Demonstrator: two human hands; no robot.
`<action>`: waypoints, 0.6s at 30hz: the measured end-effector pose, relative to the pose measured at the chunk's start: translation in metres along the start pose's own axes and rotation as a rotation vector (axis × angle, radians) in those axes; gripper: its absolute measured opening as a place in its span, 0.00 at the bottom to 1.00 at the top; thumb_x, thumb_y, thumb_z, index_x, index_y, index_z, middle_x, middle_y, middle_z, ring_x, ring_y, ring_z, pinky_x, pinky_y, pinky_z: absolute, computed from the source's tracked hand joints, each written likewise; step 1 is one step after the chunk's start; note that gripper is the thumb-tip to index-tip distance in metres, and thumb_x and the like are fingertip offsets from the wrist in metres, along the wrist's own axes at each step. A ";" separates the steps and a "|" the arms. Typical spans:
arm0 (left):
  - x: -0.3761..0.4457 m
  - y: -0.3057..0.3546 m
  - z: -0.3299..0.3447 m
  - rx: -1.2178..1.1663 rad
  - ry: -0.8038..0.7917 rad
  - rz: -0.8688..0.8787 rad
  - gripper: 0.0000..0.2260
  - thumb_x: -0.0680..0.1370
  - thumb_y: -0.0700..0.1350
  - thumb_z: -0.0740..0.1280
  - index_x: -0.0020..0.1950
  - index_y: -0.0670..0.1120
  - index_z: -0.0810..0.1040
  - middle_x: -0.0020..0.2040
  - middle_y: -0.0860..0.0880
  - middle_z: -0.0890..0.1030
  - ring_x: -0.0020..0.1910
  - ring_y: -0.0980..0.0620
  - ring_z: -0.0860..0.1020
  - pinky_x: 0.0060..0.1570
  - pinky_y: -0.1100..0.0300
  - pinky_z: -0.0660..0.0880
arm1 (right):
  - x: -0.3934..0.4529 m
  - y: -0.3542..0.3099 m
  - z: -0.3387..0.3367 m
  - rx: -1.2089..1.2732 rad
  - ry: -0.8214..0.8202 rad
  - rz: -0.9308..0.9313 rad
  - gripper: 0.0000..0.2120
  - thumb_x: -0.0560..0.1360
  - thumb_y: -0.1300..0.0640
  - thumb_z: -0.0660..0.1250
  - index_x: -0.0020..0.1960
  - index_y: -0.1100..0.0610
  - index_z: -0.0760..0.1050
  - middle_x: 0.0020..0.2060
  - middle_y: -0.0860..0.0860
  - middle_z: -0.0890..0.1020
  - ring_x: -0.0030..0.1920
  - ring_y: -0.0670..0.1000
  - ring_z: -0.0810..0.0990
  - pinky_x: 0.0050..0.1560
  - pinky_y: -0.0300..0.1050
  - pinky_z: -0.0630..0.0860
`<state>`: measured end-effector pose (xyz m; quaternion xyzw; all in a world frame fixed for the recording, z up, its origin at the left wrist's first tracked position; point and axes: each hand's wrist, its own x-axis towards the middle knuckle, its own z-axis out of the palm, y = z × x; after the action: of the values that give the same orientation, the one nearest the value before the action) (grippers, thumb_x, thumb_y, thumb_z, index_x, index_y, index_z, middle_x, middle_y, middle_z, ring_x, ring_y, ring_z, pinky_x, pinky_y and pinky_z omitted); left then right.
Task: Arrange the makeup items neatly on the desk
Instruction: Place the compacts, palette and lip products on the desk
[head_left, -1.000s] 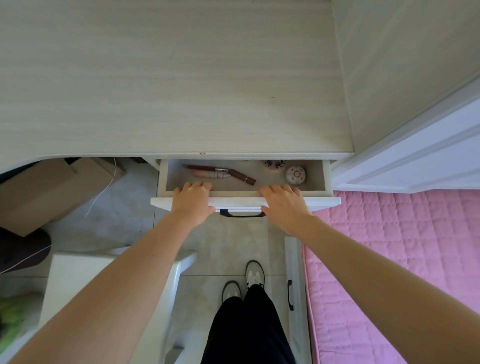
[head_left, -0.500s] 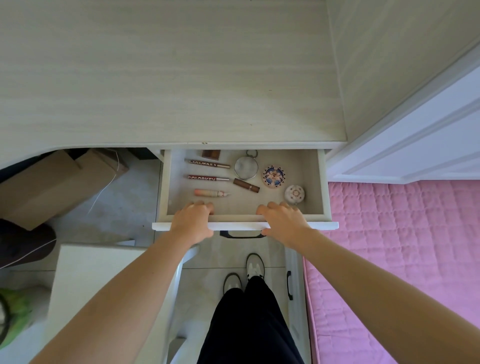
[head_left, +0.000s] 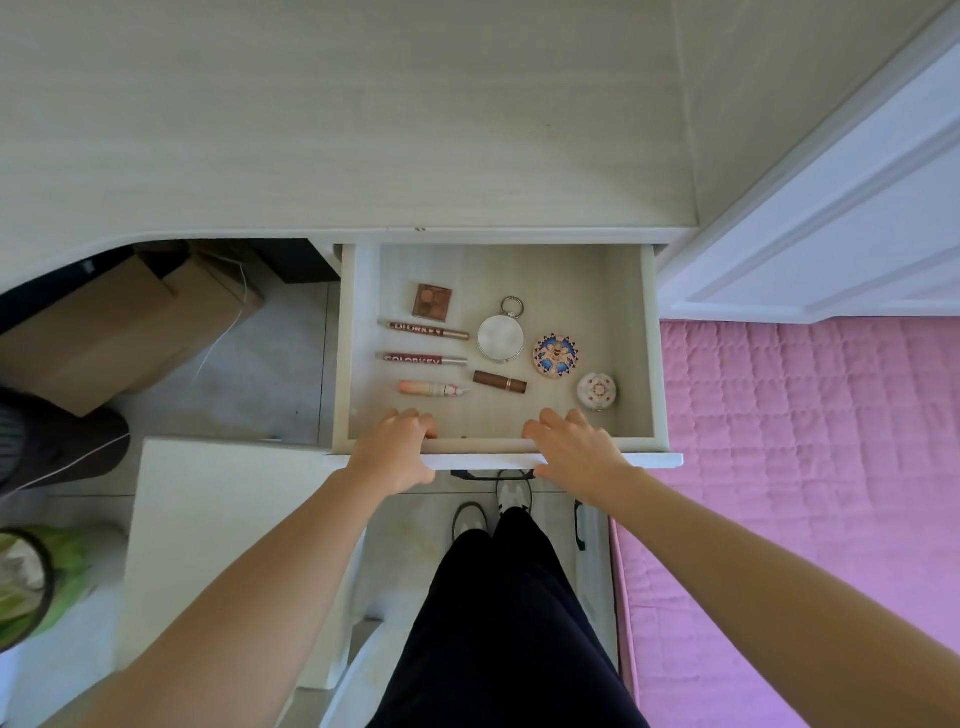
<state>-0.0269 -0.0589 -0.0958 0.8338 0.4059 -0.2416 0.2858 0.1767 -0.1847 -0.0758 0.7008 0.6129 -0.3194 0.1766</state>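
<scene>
The white drawer (head_left: 654, 364) under the pale wood desk (head_left: 337, 130) stands pulled far out. Inside lie a brown eyeshadow palette (head_left: 432, 301), two red Colorkey tubes (head_left: 423, 330) (head_left: 422, 359), a peach tube (head_left: 434, 388), a brown lipstick (head_left: 500, 382), a round white mirror with a ring (head_left: 501, 336), a patterned round compact (head_left: 556, 354) and a small white round case (head_left: 596, 391). My left hand (head_left: 397, 449) grips the drawer's front edge, fingers curled over it. My right hand (head_left: 574, 447) lies over the same edge with its fingers inside the drawer.
A cardboard box (head_left: 124, 322) sits on the floor under the desk at left. A white stool (head_left: 218, 545) is below my left arm. A pink quilted bed (head_left: 810, 493) fills the right side. A green-lined bin (head_left: 31, 577) is at far left.
Both hands have drawn the drawer out towards me, from barely open to far out, uncovering all the makeup items inside.
</scene>
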 end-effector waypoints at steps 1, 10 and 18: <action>0.000 0.000 0.001 -0.002 0.004 0.000 0.18 0.67 0.45 0.70 0.57 0.50 0.75 0.49 0.54 0.74 0.52 0.52 0.70 0.40 0.58 0.71 | 0.000 0.000 0.001 0.008 -0.002 0.000 0.22 0.76 0.51 0.67 0.65 0.54 0.65 0.57 0.52 0.69 0.56 0.57 0.71 0.50 0.55 0.78; 0.009 -0.011 -0.007 -0.042 -0.142 0.027 0.20 0.73 0.66 0.63 0.52 0.52 0.75 0.49 0.53 0.75 0.51 0.52 0.72 0.49 0.55 0.73 | 0.016 0.018 -0.011 0.256 -0.129 -0.040 0.17 0.76 0.43 0.62 0.60 0.52 0.72 0.53 0.50 0.74 0.55 0.53 0.73 0.52 0.52 0.75; 0.053 -0.007 -0.026 -0.056 -0.163 -0.089 0.10 0.80 0.50 0.61 0.49 0.46 0.79 0.47 0.48 0.80 0.44 0.50 0.77 0.44 0.58 0.72 | 0.055 0.036 -0.026 0.334 -0.035 0.015 0.14 0.81 0.51 0.55 0.57 0.57 0.73 0.51 0.55 0.77 0.49 0.56 0.78 0.45 0.50 0.77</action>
<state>0.0014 -0.0095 -0.1125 0.7842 0.4243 -0.3098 0.3301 0.2205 -0.1335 -0.0982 0.7194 0.5428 -0.4276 0.0706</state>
